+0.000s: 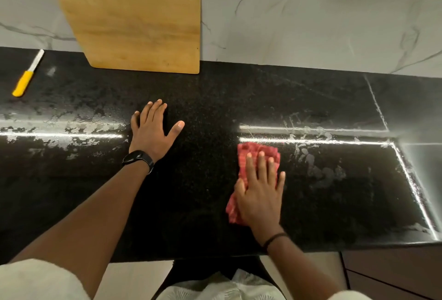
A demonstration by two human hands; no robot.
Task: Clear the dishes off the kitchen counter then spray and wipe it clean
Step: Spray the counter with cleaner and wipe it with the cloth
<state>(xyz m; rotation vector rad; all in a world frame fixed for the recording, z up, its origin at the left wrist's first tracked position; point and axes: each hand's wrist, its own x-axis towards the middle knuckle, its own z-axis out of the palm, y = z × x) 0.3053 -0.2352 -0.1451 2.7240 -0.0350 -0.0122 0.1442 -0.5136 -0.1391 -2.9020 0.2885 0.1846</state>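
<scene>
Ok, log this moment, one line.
phase: wiping | right hand: flat on red cloth | left hand: flat on counter | nearby: knife, cutting board

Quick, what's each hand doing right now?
Left hand: open, flat on the counter, holding nothing.
Right hand: open, straight fingers pressing the red cloth.

Entry: no legible text, label, brand, number or sign anywhere in view. Surfaces checked: desk, cutting board, knife, watch. The watch face is dark, and nothing on it can be read.
</scene>
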